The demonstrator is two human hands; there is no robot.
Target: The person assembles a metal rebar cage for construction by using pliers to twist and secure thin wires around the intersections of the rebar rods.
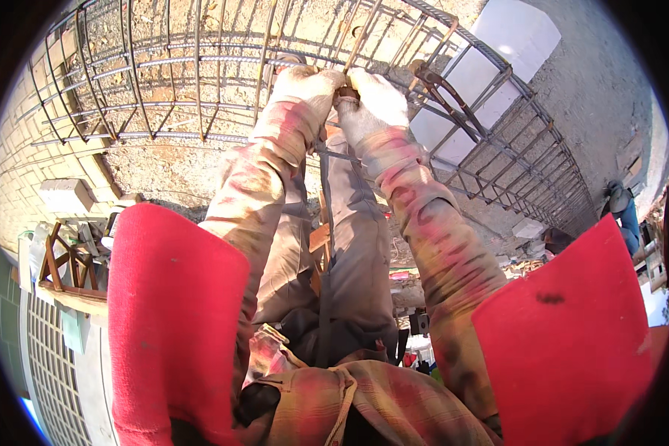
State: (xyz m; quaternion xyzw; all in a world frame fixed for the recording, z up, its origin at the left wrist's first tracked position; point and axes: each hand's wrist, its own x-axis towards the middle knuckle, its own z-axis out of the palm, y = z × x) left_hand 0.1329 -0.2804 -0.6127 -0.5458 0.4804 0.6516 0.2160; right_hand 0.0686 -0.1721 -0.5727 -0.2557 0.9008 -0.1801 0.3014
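A long cage of steel rebar (201, 59) stretches across the upper view, made of long ribbed bars and thin stirrups. My left hand (310, 80) and my right hand (375, 100), both in whitish gloves, meet on its near side. Their fingers are closed where a rebar stirrup (360, 37) comes down between them; the fingertips are partly hidden and bright with glare. Just right of my right hand, rusty pincers (447, 97) hang over the cage's bars, their handles slanting down to the right.
A pale sheet (513, 37) lies beneath the cage at right. Paving (22, 141) and a concrete block (65, 195) lie at left, above a rusty metal frame (67, 260). Red cloth flaps (178, 312) hang beside my forearms. Another person (623, 208) shows at far right.
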